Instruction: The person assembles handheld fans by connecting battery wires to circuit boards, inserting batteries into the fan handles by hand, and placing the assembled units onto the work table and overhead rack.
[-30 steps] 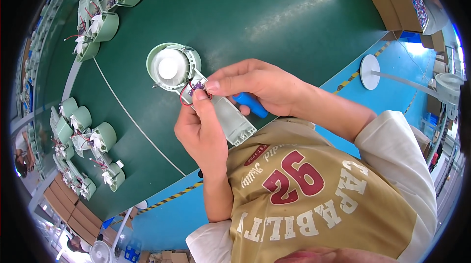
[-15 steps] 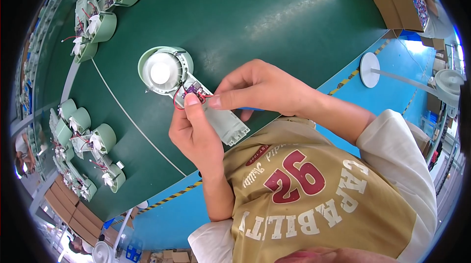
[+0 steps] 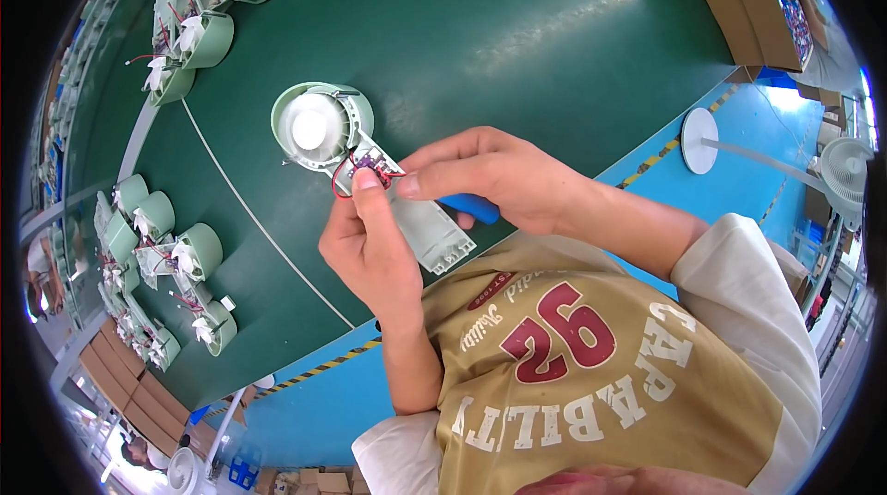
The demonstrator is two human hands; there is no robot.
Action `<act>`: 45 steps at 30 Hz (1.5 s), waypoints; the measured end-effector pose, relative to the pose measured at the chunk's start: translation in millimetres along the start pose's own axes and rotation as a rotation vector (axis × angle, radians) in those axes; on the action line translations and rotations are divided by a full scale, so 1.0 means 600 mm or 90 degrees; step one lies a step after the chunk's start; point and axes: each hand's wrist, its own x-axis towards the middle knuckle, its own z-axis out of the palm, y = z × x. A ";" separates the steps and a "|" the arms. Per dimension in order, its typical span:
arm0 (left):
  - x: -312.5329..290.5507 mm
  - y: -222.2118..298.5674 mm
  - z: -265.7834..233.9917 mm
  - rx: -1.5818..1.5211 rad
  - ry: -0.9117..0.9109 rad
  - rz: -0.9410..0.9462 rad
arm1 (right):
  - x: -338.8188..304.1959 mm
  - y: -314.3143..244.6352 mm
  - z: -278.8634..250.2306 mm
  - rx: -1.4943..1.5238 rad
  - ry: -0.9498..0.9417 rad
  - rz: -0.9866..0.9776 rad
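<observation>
A handheld fan (image 3: 428, 235), pale green with its handle casing uncovered, lies across the table before me, round white-centred head (image 3: 314, 130) pointing away. My left hand (image 3: 374, 250) grips the handle from its left side, thumb pressed beside a small purple circuit board (image 3: 371, 165). Red and black wires (image 3: 338, 183) loop between board and head. My right hand (image 3: 499, 176) is closed over the handle's right side; its thumb and forefinger pinch the end of a red wire at the board. A blue tool handle (image 3: 473, 207) shows under its curled fingers; its tip is hidden.
Several part-built pale green fans (image 3: 205, 41) stand at the far left, more (image 3: 199, 255) at the left edge, with white blades and loose wires. A white cord (image 3: 245, 204) crosses the green table. Cardboard boxes (image 3: 735, 1) stand at the far right, a white stand fan (image 3: 699, 140) beyond the edge.
More of the blue tool handle shows under my right hand. The fan and both hands sit slightly further right in the picture; the grip looks the same.
</observation>
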 end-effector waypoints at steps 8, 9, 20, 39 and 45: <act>0.003 0.004 -0.002 0.014 -0.009 0.012 | 0.008 0.005 -0.007 0.015 -0.026 -0.012; 0.004 0.002 -0.004 0.020 -0.010 0.018 | 0.009 0.006 -0.008 0.017 -0.031 -0.018; 0.002 -0.002 -0.006 0.012 -0.017 0.015 | 0.008 0.007 -0.010 0.018 -0.047 -0.017; 0.107 0.031 -0.017 -0.010 0.029 0.033 | 0.107 -0.080 -0.002 -0.098 -0.163 -0.075; 0.108 0.026 -0.007 0.002 0.012 0.038 | 0.107 -0.062 -0.013 -0.037 -0.159 -0.116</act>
